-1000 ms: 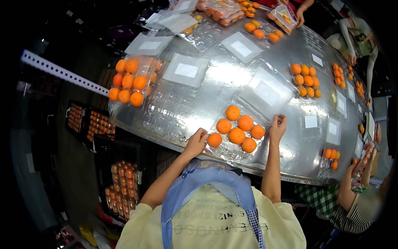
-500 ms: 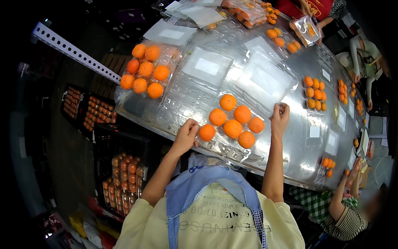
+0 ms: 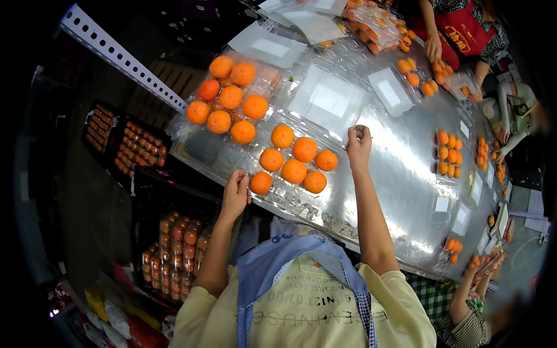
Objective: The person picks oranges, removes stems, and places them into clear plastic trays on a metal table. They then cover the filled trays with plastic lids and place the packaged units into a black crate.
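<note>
Between my hands is an open clear plastic clamshell (image 3: 342, 184) whose tray cups hold several round orange fruits (image 3: 294, 171). Its lid (image 3: 301, 110), with a white rectangular label on it, lies folded back on the far side. My left hand (image 3: 235, 194) pinches the tray's left edge beside the nearest fruit. At the right edge, close to where tray and lid meet, my right hand (image 3: 358, 142) has its fingers closed on the plastic. Left of this clamshell stands another pack (image 3: 270, 75) filled with orange fruits.
Flat clear lids with white sheets (image 3: 272, 46) lie at the table's far left, beside stacked fruit packs (image 3: 377, 26). A perforated metal bar (image 3: 122, 58) meets the left edge. Crates of packed fruit (image 3: 177, 255) stand below. Co-workers (image 3: 461, 37) handle packs along the far and right sides.
Both hands have moved left with the fruit-filled clamshell, bringing it up against the other filled pack and over the clear plastic there. A co-worker at the far side has lowered a pack.
</note>
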The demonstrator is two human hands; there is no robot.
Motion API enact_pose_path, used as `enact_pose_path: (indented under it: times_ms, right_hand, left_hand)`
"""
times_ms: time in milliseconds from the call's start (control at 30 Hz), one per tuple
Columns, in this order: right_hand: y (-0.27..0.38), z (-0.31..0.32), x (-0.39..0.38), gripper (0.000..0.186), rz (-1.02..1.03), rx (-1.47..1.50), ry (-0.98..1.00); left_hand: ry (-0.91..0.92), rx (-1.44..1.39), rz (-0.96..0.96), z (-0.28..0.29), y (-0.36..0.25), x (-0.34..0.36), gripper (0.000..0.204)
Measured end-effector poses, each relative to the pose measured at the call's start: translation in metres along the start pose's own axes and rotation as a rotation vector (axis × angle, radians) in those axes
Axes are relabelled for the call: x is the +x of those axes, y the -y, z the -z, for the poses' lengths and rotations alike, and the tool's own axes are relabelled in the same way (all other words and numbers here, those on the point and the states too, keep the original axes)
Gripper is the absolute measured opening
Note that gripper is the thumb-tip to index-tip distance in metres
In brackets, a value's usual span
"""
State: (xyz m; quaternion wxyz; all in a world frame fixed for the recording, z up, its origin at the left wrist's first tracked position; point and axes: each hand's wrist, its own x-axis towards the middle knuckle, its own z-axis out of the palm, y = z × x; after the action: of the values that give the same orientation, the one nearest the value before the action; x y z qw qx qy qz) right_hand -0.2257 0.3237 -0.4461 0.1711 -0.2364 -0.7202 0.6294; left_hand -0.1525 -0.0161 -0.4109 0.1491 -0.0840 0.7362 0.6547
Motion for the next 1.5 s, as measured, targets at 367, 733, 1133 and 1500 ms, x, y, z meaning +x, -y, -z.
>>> enact_pose_path:
  times_ms: [367,733,1133,1500]
  right_hand:
    - [-0.007,-0.020,0.000,0.017,-0.104,-0.016,0.014]
    - [-0.012,-0.022,0.005,0.030,-0.025,-0.381,0.088]
    - [-0.014,0.004,-0.076,0.049,-0.252,-0.009,0.233]
    - [-0.088,0.207,-0.039,0.028,-0.347,0.750,-0.505]
  left_hand:
    - [-0.104,-0.021,0.019,0.022,0.024,0.034,0.012]
    - [-0.257,0.708,-0.347,0.036,0.017,0.030,0.020]
    - [0.124,0.206,0.073,0.055,0.035,0.057,0.016]
    - [-0.216,0.291,-0.158,0.078,0.052,0.041,0.028]
